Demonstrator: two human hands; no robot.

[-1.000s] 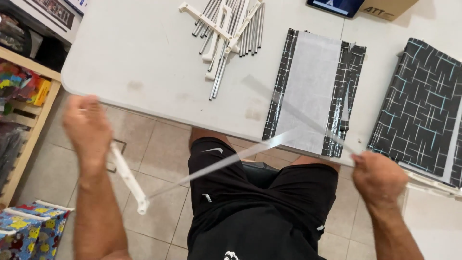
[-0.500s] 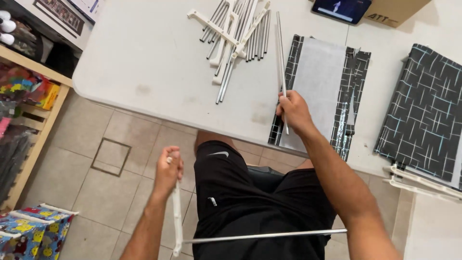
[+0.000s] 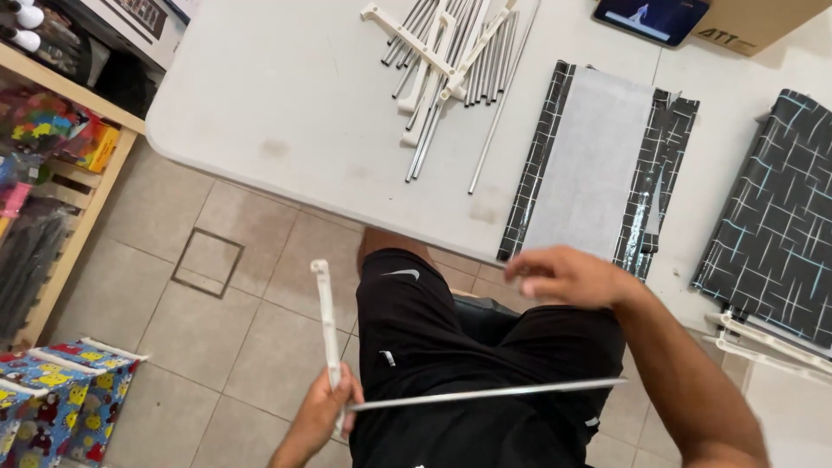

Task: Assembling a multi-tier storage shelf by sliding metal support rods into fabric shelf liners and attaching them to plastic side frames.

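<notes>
Two parts gripped together low in the left hand (image 3: 322,407): a white plastic bar (image 3: 326,322) standing nearly upright, and a thin metal rod (image 3: 485,394) running off to the right across the lap. Fingers closed around the spot where rod meets bar, presumably to keep the joint seated; whether the rod is pushed fully in cannot be told. Both held clear of the bench (image 3: 286,104), over black shorts (image 3: 468,347), giving room to swing the long rod.

Right hand (image 3: 568,277) empty, fingers loosely curled and narrow, hovering just off the bench edge near the folded fabric panel (image 3: 598,165); somewhat blurred, touching nothing visible.

More stock laid out on the bench within reach: a bundle of metal rods (image 3: 464,61) fanned under several white bars (image 3: 425,48), one single rod (image 3: 503,104) lying apart to the right of the bundle. Fabric panel flat, pale lining up, dark patterned flaps at both sides. Second dark patterned panel (image 3: 776,217) further right, white bars (image 3: 767,342) poking out beneath its lower edge. Tablet (image 3: 650,17) and cardboard box (image 3: 745,22) at the far edge.

Tiled floor (image 3: 208,329) below; wooden shelf (image 3: 78,199) of packaged goods at left.
</notes>
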